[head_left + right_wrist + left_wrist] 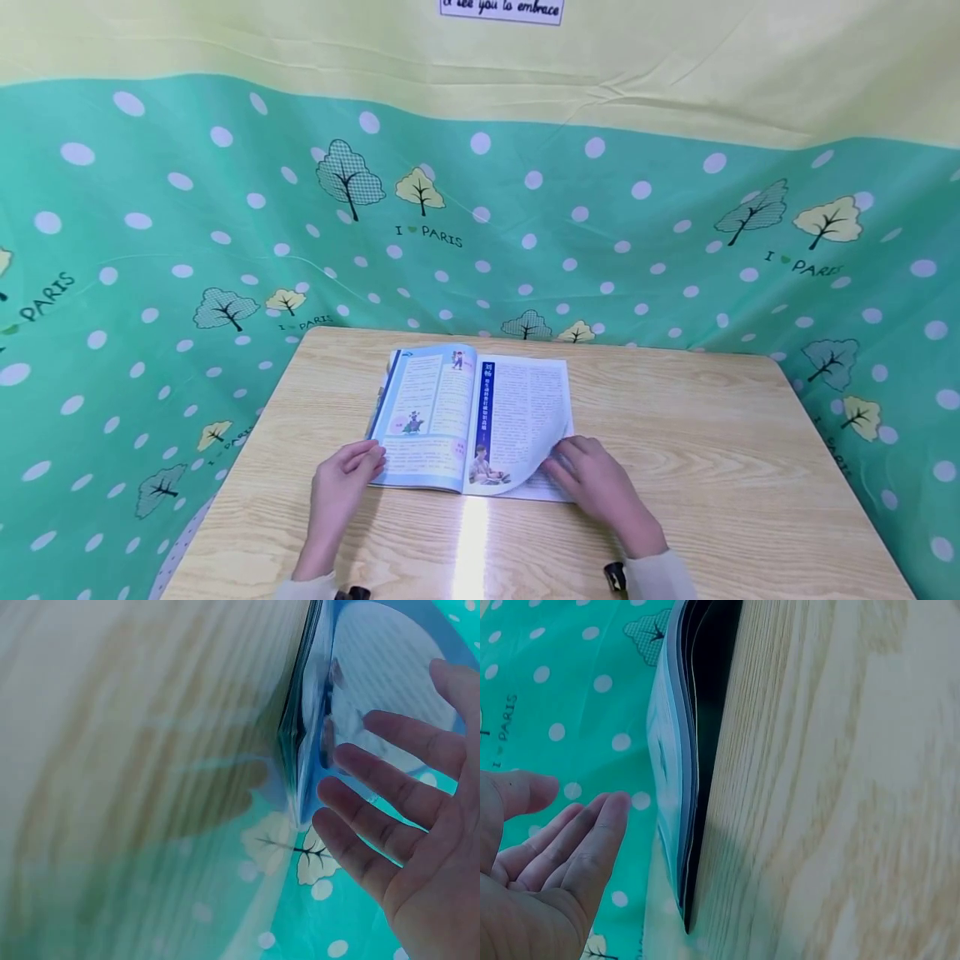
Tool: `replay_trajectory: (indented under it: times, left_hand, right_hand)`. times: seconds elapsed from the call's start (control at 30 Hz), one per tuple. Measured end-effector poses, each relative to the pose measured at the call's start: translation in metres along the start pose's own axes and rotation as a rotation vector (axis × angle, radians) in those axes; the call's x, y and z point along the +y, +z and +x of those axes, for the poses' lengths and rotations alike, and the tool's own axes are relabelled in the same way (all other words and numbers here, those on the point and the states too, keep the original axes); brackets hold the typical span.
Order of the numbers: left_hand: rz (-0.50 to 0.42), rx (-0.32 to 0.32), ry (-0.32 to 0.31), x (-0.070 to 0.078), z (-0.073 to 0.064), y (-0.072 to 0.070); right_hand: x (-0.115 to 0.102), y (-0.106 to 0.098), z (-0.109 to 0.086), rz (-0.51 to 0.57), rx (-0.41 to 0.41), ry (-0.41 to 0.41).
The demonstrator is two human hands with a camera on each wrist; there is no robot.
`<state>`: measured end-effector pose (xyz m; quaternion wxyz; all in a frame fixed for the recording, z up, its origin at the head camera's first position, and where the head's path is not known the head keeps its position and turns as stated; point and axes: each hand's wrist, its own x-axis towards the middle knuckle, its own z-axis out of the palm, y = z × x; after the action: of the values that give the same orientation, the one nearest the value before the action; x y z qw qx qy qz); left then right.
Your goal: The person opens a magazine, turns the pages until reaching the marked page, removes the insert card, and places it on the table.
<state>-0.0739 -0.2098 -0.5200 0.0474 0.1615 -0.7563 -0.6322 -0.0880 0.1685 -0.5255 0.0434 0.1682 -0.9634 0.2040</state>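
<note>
An open magazine (435, 400) lies on the table, its left page pale blue and its right page printed with a dark blue title strip. The lower right corner of the right-hand page (528, 454) curls up off the sheets below. My right hand (596, 479) is at that curled edge; in the right wrist view its fingers (382, 776) are spread and loosely bent beside the page edges. By the lower left corner of the magazine is my left hand (345, 479). In the left wrist view, its thumb and fingers (592, 862) are apart, holding nothing.
The wooden table (697, 433) extends to both sides of the magazine, with a bright light reflection in front of it. Behind the table hangs a green and cream curtain (525, 208) with dots and printed trees. Small black objects (615, 575) sit at both wrists.
</note>
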Motion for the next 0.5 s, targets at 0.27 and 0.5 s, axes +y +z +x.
replay_trajectory:
  times: [0.27, 0.5]
  left_hand:
    - [-0.044, -0.067, 0.033, 0.011, -0.003, 0.015]
    - [-0.181, -0.194, 0.068, 0.021, -0.005, 0.036]
  right_hand:
    - [-0.014, -0.002, 0.007, 0.033, -0.017, -0.029]
    - [-0.024, 0.000, 0.016, 0.042, -0.030, -0.090]
